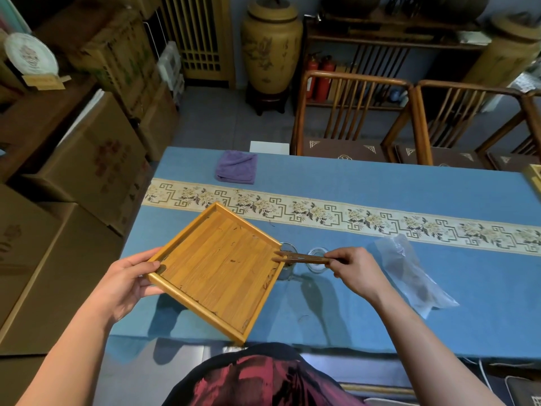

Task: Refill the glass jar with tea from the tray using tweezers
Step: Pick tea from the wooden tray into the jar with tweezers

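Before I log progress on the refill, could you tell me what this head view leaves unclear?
- Glass jar: mostly behind the tray corner, so its fill level is hidden.
- Tweezers tips: too small to tell whether they pinch tea.
- Plastic bag: contents blurred.

No legible text anywhere; prints on the cardboard boxes (99, 162) too blurred.

A single head-worn wide-angle view looks forward and steeply down onto the blue-clothed table (380, 303) from its near long edge, close enough that both forearms enter from the bottom corners and the wearer's lap fills the bottom centre. Beyond the table's far edge the view takes in wooden chairs (351, 112); left of the table, stacked cardboard boxes (87, 171). Straight lines bow toward the borders.
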